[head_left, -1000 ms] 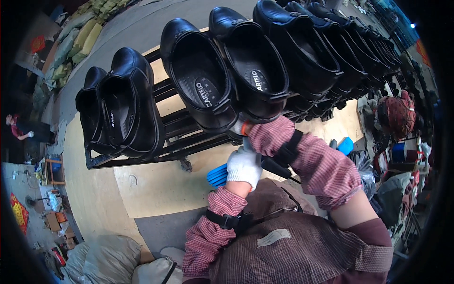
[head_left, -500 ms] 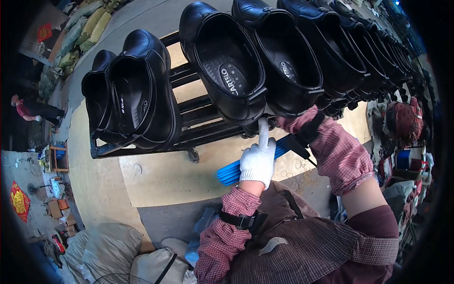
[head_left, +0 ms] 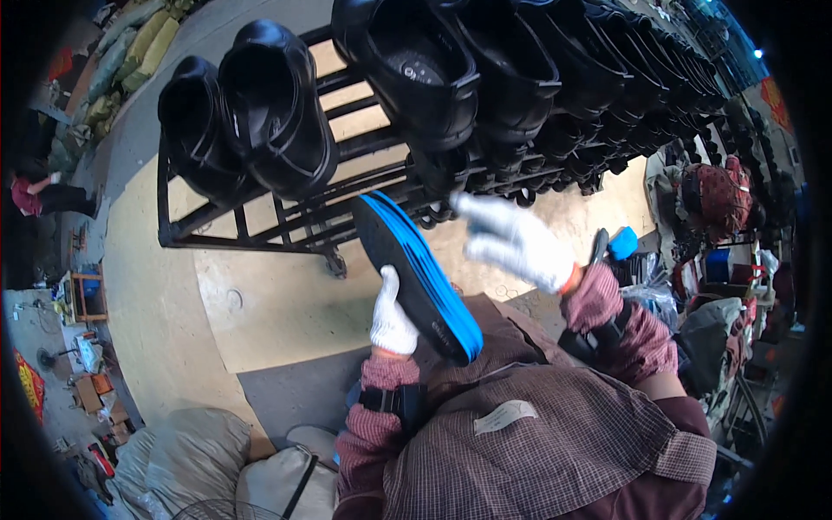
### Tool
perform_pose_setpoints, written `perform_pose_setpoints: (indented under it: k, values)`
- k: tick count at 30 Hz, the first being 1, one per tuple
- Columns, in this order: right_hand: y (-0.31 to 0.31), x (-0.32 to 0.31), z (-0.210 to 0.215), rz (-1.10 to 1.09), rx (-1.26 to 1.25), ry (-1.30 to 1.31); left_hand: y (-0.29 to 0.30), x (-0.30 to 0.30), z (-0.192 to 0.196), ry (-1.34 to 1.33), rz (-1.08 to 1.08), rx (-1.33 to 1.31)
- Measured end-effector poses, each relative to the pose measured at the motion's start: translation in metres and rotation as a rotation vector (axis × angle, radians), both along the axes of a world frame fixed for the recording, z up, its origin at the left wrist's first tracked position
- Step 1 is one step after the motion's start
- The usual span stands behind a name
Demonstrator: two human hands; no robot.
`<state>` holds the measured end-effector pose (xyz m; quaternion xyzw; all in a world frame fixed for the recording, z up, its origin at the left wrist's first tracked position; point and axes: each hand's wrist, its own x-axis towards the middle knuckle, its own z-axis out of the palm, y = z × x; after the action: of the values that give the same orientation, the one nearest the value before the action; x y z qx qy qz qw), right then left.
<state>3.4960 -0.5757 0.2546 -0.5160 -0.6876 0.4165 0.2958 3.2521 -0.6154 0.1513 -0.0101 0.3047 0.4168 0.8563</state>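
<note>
A stack of insoles (head_left: 416, 269), black on the face and blue along the edges, slants upright in front of my body. My gloved left hand (head_left: 393, 319) grips it from the left side, thumb lying along the black face. To the right of the stack, my gloved right hand (head_left: 520, 243) is empty, fingers apart and somewhat blurred. Beyond the hands, black shoes (head_left: 425, 78) stand in rows on a metal rack (head_left: 251, 234). The nearest row has its heels toward me. A separate pair (head_left: 277, 121) sits at the rack's left end.
Lower tiers of the rack also bear shoes, and a caster (head_left: 335, 263) shows at its foot. Pale sheets (head_left: 173, 303) cover part of the floor. Stuffed sacks (head_left: 186, 451) lie at lower left. Another person (head_left: 52, 195) is at far left.
My left hand has moved down and left, and the insoles have swung upright. The right hand has come away from the shoes' heels with its fingers spread. The view has shifted.
</note>
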Motion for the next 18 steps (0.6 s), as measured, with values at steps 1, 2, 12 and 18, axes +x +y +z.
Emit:
perform_pose_setpoints:
  k: [1,2,12,18]
  values:
    - [-0.021,-0.008,0.014,0.051,-0.241,0.074,0.004,0.011,0.004,-0.028,-0.002,0.038]
    - [-0.035,-0.013,0.009,0.056,-0.229,0.09,0.005,0.023,0.014,-0.022,-0.005,0.053]
    - [-0.052,0.004,-0.001,-0.065,-0.139,0.235,-0.007,0.045,0.042,0.334,-0.067,0.278]
    - [-0.063,0.025,0.011,-0.115,0.243,-0.208,-0.028,0.079,0.022,0.157,0.022,0.187]
